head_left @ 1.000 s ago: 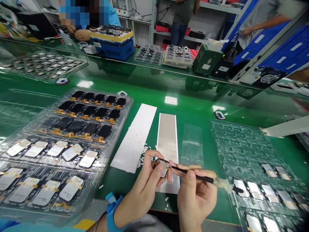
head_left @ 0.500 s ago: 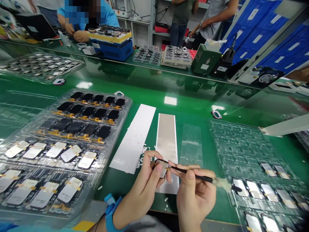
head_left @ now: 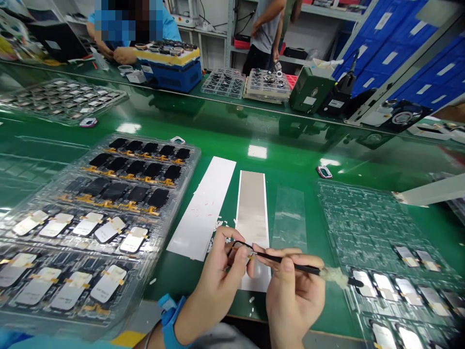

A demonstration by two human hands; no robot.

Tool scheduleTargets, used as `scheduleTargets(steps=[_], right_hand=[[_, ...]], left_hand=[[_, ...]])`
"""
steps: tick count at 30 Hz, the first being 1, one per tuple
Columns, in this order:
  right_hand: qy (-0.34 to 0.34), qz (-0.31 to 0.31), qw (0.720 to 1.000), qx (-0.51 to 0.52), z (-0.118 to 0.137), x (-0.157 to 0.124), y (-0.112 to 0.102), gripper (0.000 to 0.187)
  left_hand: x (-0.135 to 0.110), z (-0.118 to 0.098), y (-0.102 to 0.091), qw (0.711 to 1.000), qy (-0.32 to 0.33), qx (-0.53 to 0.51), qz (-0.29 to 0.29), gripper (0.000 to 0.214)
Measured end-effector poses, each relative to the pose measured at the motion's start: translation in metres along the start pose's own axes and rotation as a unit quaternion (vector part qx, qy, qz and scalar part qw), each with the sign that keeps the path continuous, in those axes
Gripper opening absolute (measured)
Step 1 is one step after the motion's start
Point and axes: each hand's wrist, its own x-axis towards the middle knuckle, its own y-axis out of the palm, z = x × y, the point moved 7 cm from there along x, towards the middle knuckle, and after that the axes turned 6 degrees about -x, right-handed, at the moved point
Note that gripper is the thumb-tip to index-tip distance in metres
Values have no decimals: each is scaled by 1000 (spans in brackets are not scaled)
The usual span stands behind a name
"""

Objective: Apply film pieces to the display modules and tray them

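My left hand (head_left: 227, 266) is closed on a small watch-type screen (head_left: 238, 243), pinching it between thumb and fingers. The screen is tilted so that its dark curved edge shows, and the fingers hide most of it. In my right hand (head_left: 296, 291) is a slim black tool (head_left: 307, 267) with pale tape wrapped near its rear end, held like a pen. Its fine tip meets the near side of the screen; whether it touches I cannot tell. Beneath both hands lies a beige strip sheet (head_left: 252, 203) with white edges.
On the left, a clear tray (head_left: 189, 167) holds several rows of screens. A white sheet (head_left: 203, 208), scattered white bits (head_left: 218, 224) and a clear film (head_left: 288, 218) lie mid-bench. Another clear tray (head_left: 358, 218) with several screens stands right. A person (head_left: 170, 29) sits across the bench.
The screen in my left hand has tipped, so its pale face has turned out of sight and its dark edge shows. My right hand stays almost still. People in the background have shifted.
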Motion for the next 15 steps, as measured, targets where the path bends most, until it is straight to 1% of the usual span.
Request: scheduleTargets(steps=[3,4,6,8,9,10,11,12,13,14,15], right_hand=[[-9,-43,999,12,0,2,-9,12],[-16,-60,998,8,1,3,-11,11],[-36,-86,996,-9,3,4,-12,10],[-71,-113,991,-30,8,3,-12,11],[-84,-126,988,-41,10,2,-12,12],[-91,-138,985,-53,11,0,-13,13],[-94,-146,983,-66,11,-2,-14,13],[-93,-145,982,-78,9,-3,-16,13],[-90,-135,983,-89,5,-4,-18,13],[-92,-118,984,-98,0,-5,-20,13],[-100,-95,985,-103,-6,-5,-21,13]], left_hand=[[-1,-1,-2,1000,-1,13,-19,19],[-4,-3,-2,1000,-3,16,-18,19],[-14,-10,-1,999,-10,39,2,18],[-29,-24,-4,994,1,106,17,14],[-37,-34,-10,988,14,152,13,12],[-44,-47,-20,979,33,202,-3,12],[-48,-63,-35,965,58,254,-31,13],[-51,-82,-53,945,88,307,-68,13],[-52,-104,-74,916,117,369,-107,13],[-51,-129,-95,873,164,435,-144,13],[-47,-151,-120,829,179,500,-178,15]])
